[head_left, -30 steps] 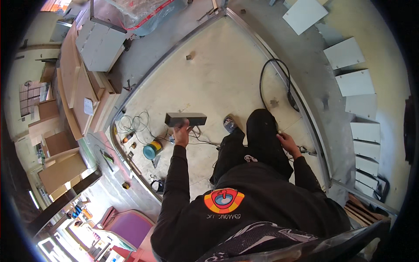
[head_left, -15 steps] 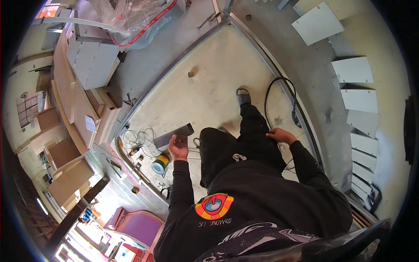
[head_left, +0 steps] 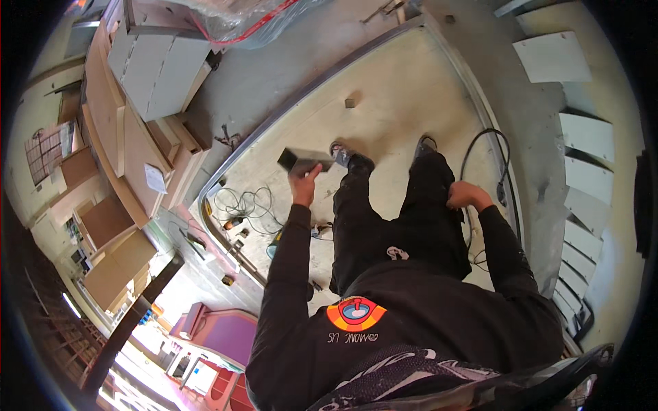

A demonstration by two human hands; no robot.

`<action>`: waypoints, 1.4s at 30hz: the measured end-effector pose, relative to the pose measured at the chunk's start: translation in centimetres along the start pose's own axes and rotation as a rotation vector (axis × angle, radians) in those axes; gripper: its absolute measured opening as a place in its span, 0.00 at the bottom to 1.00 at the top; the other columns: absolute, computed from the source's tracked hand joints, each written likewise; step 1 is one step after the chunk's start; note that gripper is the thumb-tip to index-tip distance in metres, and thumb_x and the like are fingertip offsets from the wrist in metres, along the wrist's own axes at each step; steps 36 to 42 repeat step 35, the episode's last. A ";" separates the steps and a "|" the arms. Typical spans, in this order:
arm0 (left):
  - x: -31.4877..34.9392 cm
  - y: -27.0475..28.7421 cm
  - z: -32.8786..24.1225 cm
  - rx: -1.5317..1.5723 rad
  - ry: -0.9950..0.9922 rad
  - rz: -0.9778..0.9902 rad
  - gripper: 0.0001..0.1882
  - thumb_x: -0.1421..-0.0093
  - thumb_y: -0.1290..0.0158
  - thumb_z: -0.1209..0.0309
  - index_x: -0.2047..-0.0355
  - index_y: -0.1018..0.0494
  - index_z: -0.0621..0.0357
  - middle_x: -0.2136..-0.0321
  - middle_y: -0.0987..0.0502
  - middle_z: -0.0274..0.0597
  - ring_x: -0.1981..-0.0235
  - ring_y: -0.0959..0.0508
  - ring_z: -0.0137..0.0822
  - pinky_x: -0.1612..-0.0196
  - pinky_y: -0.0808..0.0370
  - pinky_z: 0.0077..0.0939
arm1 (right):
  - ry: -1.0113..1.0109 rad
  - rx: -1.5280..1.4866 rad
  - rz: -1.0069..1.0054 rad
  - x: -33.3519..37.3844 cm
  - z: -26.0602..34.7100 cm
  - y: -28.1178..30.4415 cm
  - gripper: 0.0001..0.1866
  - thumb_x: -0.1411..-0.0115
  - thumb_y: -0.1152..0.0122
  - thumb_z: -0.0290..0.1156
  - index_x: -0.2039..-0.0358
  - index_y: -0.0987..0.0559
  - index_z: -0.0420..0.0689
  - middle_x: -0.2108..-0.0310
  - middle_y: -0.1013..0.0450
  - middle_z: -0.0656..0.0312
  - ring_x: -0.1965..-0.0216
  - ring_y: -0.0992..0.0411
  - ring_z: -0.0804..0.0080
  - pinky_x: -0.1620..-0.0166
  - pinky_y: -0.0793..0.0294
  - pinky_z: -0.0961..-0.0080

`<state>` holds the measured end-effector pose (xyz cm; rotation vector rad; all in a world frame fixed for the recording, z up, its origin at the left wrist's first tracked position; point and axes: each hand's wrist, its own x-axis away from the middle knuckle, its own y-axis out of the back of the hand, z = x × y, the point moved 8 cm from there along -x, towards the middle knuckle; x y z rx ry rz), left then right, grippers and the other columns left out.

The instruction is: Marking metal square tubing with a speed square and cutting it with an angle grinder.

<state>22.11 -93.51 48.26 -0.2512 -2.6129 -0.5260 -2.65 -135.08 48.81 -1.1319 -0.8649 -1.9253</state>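
Note:
My left hand (head_left: 302,186) is closed around a short grey piece of square metal tube (head_left: 314,162). The tube's dark open end points to the left, and it is held above the pale floor panel (head_left: 384,75). Beside my right thigh, my right hand (head_left: 468,196) has its fingers curled together against the black trousers (head_left: 432,198). What it pinches, if anything, cannot be made out. A black cable (head_left: 506,145) loops past that hand on the right.
A metal frame (head_left: 329,75) edges the panel. A small block (head_left: 349,103) lies ahead. Tangled thin cable (head_left: 243,205) and a partly hidden round teal item (head_left: 273,246) lie left. White panels (head_left: 588,137) line the right; stacked boards (head_left: 127,144) stand left.
I have stepped forward, and both feet now show ahead of me. My left hand has raised and turned the tube. My right hand stays by the thigh.

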 end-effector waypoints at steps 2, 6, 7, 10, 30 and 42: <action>-4.1 -0.4 -0.4 -0.035 -0.047 0.001 0.10 0.46 0.31 0.74 0.65 0.16 0.66 0.66 0.15 0.42 0.65 0.18 0.30 0.58 0.24 0.25 | 0.106 0.152 -0.114 -4.0 1.5 2.8 0.16 0.49 0.38 0.41 0.68 0.16 0.41 0.66 0.21 0.45 0.62 0.22 0.44 0.59 0.23 0.51; -11.7 -2.7 -1.5 -0.013 -0.144 0.018 0.14 0.46 0.31 0.73 0.62 0.18 0.68 0.64 0.15 0.44 0.64 0.17 0.31 0.55 0.21 0.31 | 0.245 -0.013 -0.647 -14.1 4.1 9.9 0.10 0.42 0.42 0.36 0.70 0.21 0.42 0.70 0.23 0.46 0.63 0.24 0.41 0.60 0.25 0.48; -13.8 -1.7 -1.0 -0.077 -0.191 -0.031 0.14 0.45 0.32 0.73 0.61 0.19 0.68 0.63 0.15 0.45 0.62 0.16 0.33 0.54 0.20 0.33 | 0.323 -0.059 -0.627 -17.6 6.0 11.8 0.10 0.41 0.43 0.35 0.69 0.21 0.41 0.70 0.23 0.45 0.63 0.24 0.41 0.60 0.25 0.48; -19.7 -3.8 -0.1 -0.175 -0.267 -0.023 0.15 0.46 0.31 0.72 0.61 0.21 0.67 0.63 0.16 0.46 0.61 0.16 0.37 0.54 0.21 0.33 | 0.441 0.056 -0.711 -26.1 7.6 14.8 0.06 0.41 0.41 0.32 0.67 0.23 0.43 0.72 0.23 0.51 0.65 0.25 0.45 0.60 0.25 0.51; -42.7 -13.6 14.2 -0.088 -0.590 0.072 0.31 0.48 0.31 0.77 0.46 0.34 0.62 0.56 0.19 0.45 0.59 0.18 0.36 0.57 0.19 0.30 | 0.672 0.437 -1.065 -55.1 16.4 27.3 0.30 0.48 0.40 0.20 0.42 0.29 0.48 0.43 0.30 0.52 0.38 0.34 0.53 0.38 0.36 0.53; -43.3 -13.9 14.8 -0.138 -0.715 0.079 0.35 0.47 0.31 0.76 0.42 0.36 0.56 0.54 0.20 0.48 0.52 0.18 0.40 0.53 0.18 0.32 | 0.548 0.569 -1.042 -57.8 18.3 26.9 0.38 0.47 0.33 0.27 0.35 0.36 0.52 0.37 0.35 0.55 0.32 0.40 0.58 0.34 0.42 0.50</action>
